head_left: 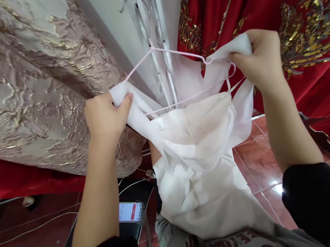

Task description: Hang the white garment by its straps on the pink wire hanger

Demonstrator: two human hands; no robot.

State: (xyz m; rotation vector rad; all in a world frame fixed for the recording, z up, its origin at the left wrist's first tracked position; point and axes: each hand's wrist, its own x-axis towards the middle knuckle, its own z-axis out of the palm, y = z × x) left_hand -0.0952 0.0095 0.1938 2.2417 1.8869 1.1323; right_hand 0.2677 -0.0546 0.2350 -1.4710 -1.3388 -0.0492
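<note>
A white dress (pixel 195 148) with sheer, draped shoulder pieces hangs in front of me on a pale pink hanger (pixel 138 65). My left hand (pixel 104 116) is closed on the dress's left shoulder piece, thumb laid over the fabric near that end of the hanger. On the other side, my right hand (pixel 263 57) pinches the right shoulder piece, holding it up and out beside the hanger's notched end. The sheer cloth is stretched between both hands. Below, the skirt falls toward my body, its lower part folded and partly hidden.
White metal rails (pixel 165 47) stand behind the hanger. A beige embossed gown (pixel 18 89) is at left, and a red gown with gold sequins (pixel 303 22) at right. A lit phone (pixel 128 211) lies at lower left. Cables (pixel 33 227) cross above the red tile floor (pixel 259 158).
</note>
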